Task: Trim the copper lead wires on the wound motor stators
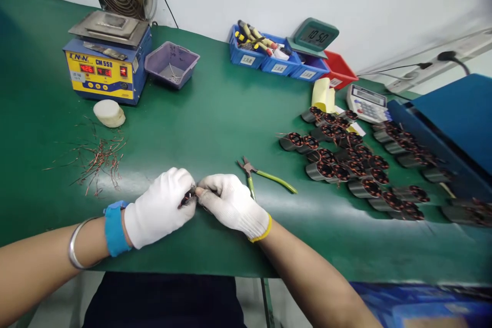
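Observation:
Both my hands wear white knit gloves and meet at the near edge of the green mat (215,113). My left hand (161,213) is curled around a small coil part with copper winding (188,198), mostly hidden in the glove. My right hand (230,204) pinches at the same part with its fingertips. Green-handled cutters (265,175) lie just right of my right hand.
Many wound coil parts (346,164) lie in rows at the right. Copper wire scraps (98,159) are scattered at the left, near a white block (109,113) and a blue-yellow solder pot (105,59). A purple tray (171,64), blue bins (269,59), a clock (315,37) and a calculator (367,103) stand behind.

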Motion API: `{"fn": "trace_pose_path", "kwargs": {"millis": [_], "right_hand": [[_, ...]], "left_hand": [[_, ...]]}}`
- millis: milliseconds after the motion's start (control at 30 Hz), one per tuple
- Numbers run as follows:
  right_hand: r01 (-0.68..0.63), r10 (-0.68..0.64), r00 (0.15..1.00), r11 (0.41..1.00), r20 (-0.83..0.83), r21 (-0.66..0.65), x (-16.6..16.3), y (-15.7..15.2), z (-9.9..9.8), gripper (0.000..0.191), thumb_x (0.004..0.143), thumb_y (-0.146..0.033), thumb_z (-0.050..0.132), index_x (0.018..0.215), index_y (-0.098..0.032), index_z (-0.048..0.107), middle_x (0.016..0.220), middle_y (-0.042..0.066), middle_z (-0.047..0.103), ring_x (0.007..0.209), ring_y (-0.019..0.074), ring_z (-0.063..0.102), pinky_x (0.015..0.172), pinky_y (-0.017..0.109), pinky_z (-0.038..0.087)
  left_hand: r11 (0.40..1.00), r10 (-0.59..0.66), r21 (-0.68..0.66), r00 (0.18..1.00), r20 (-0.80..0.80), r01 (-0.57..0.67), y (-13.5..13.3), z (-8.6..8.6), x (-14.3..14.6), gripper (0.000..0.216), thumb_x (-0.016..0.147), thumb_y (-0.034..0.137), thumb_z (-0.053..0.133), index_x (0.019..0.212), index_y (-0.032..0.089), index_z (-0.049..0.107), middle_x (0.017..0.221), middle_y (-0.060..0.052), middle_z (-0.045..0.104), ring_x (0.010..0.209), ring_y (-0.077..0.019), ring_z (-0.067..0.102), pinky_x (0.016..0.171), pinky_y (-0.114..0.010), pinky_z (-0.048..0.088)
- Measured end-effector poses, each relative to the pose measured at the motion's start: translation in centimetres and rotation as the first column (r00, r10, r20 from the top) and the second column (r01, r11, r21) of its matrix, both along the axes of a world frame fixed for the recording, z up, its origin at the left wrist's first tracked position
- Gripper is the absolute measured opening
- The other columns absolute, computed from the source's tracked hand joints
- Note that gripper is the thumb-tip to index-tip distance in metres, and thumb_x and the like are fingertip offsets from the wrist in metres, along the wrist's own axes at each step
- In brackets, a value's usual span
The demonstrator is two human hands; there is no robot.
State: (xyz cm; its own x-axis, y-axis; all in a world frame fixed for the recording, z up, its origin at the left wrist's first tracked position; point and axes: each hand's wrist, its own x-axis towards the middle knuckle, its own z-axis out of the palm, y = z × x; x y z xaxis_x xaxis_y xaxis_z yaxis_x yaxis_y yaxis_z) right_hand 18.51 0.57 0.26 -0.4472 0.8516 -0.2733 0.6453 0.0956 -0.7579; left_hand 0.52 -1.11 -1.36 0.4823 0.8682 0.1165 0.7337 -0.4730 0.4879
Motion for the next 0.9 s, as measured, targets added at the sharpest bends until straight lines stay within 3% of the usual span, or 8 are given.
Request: {"fn": "trace_pose_path", "kwargs": {"millis": [200, 300, 367, 533, 667, 767, 833, 900], "right_hand": [[-0.032, 0.034, 0.999, 0.998, -0.029, 0.044, 0.2, -0.1, 0.1, 0.027, 0.087, -0.033, 0.047, 0.066, -0.019, 0.055, 0.059, -0.003, 0.049, 0.058, 0.0109, 0.045, 0.055, 0.023, 0.031], [-0.113, 0.109, 0.994, 0.979, 0.032, 0.168, 0.2, -0.6, -0.1, 0.029, 0.090, -0.031, 0.043, 0.066, -0.019, 0.055, 0.064, -0.002, 0.054, 0.061, 0.0117, 0.048, 0.058, 0.024, 0.032], [-0.225, 0.177, 0.968, 0.924, 0.177, 0.310, -0.1, -1.1, -0.3, 0.029, 0.089, -0.031, 0.044, 0.066, -0.019, 0.056, 0.065, 0.000, 0.057, 0.060, 0.0127, 0.049, 0.056, 0.027, 0.030], [-0.589, 0.329, 0.789, 0.645, 0.518, 0.487, -0.4, -2.5, -0.8, 0.028, 0.090, -0.035, 0.048, 0.074, -0.018, 0.063, 0.063, 0.004, 0.060, 0.054, 0.0145, 0.048, 0.052, 0.030, 0.023], [-0.547, 0.325, 0.837, 0.519, 0.441, 0.657, 0.7, -2.7, -0.5, 0.033, 0.096, -0.042, 0.046, 0.086, -0.018, 0.066, 0.071, 0.004, 0.067, 0.057, 0.0147, 0.053, 0.054, 0.030, 0.029], [-0.453, 0.236, 0.891, 0.401, 0.388, 0.796, 1.3, -2.5, -0.2, 0.033, 0.097, -0.043, 0.046, 0.110, -0.017, 0.065, 0.098, 0.010, 0.071, 0.074, 0.0189, 0.062, 0.063, 0.032, 0.039], [-0.467, 0.177, 0.884, 0.393, 0.433, 0.792, 1.1, -2.3, -0.3, 0.034, 0.098, -0.038, 0.045, 0.120, -0.017, 0.060, 0.114, 0.014, 0.068, 0.080, 0.0206, 0.063, 0.067, 0.034, 0.042], [-0.502, 0.146, 0.858, 0.433, 0.491, 0.749, 0.7, -2.2, -0.6, 0.033, 0.099, -0.035, 0.043, 0.120, -0.015, 0.059, 0.116, 0.014, 0.067, 0.079, 0.0205, 0.062, 0.067, 0.034, 0.042]], "left_hand": [[0.994, -0.025, -0.101, 0.995, 0.095, 0.034, 0.1, 0.2, -0.3, 0.016, 0.089, 0.023, 0.036, 0.076, 0.020, 0.046, 0.081, -0.005, 0.054, 0.076, -0.0209, 0.048, 0.072, -0.038, 0.044], [0.988, 0.040, -0.157, 0.982, 0.184, -0.011, 0.1, 0.1, -0.2, 0.013, 0.087, 0.021, 0.039, 0.076, 0.021, 0.047, 0.081, -0.004, 0.054, 0.078, -0.0201, 0.050, 0.074, -0.037, 0.045], [0.983, 0.083, -0.181, 0.971, 0.222, -0.042, 0.1, 0.1, 0.0, 0.012, 0.085, 0.019, 0.041, 0.075, 0.021, 0.047, 0.082, -0.004, 0.055, 0.079, -0.0193, 0.051, 0.075, -0.036, 0.046], [0.956, 0.161, -0.273, 0.967, 0.198, -0.104, 0.3, 0.6, 0.4, 0.016, 0.084, 0.020, 0.045, 0.070, 0.020, 0.051, 0.082, -0.004, 0.058, 0.082, -0.0200, 0.055, 0.080, -0.038, 0.047], [0.926, 0.149, -0.375, 0.953, 0.264, -0.041, 1.0, 1.9, -0.8, 0.019, 0.086, 0.029, 0.049, 0.097, 0.019, 0.061, 0.103, -0.007, 0.065, 0.097, -0.0211, 0.061, 0.088, -0.037, 0.049], [0.889, 0.081, -0.455, 0.967, 0.240, 0.039, 1.3, 3.3, -2.3, 0.061, 0.075, 0.035, 0.062, 0.131, 0.018, 0.045, 0.129, -0.011, 0.058, 0.114, -0.0247, 0.059, 0.091, -0.036, 0.051], [0.904, -0.011, -0.422, 0.991, 0.137, 0.068, 1.3, 3.7, -3.0, 0.077, 0.062, 0.033, 0.070, 0.133, 0.018, 0.042, 0.127, -0.012, 0.058, 0.111, -0.0277, 0.060, 0.089, -0.037, 0.052], [0.941, -0.085, -0.327, 0.996, 0.018, 0.087, 1.3, 3.7, -3.2, 0.066, 0.057, 0.028, 0.072, 0.119, 0.018, 0.052, 0.112, -0.009, 0.063, 0.097, -0.0275, 0.063, 0.081, -0.036, 0.052]]}}
